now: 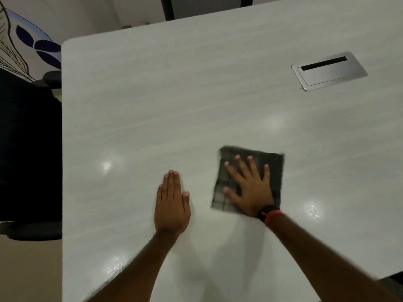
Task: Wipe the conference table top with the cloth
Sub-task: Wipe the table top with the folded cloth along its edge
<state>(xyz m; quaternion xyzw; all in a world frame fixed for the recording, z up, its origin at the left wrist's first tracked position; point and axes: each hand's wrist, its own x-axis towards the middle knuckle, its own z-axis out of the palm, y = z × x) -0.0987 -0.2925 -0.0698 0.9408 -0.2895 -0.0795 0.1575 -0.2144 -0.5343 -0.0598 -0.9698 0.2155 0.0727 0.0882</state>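
Note:
The pale grey conference table top (174, 94) fills most of the view. A folded grey checked cloth (274, 166) lies flat on it, right of centre near me. My right hand (248, 186) is pressed palm-down on the cloth with fingers spread, covering its lower middle; a dark watch with an orange strap sits on that wrist. My left hand (172, 201) rests flat on the bare table to the left of the cloth, fingers together, holding nothing. The cloth's edges look slightly blurred.
A brushed-metal cable hatch (329, 70) is set into the table at the far right. The table's left edge runs down the frame, with a dark office chair (30, 138) beside it. A wall with a blue leaf pattern (41, 44) is at the far left.

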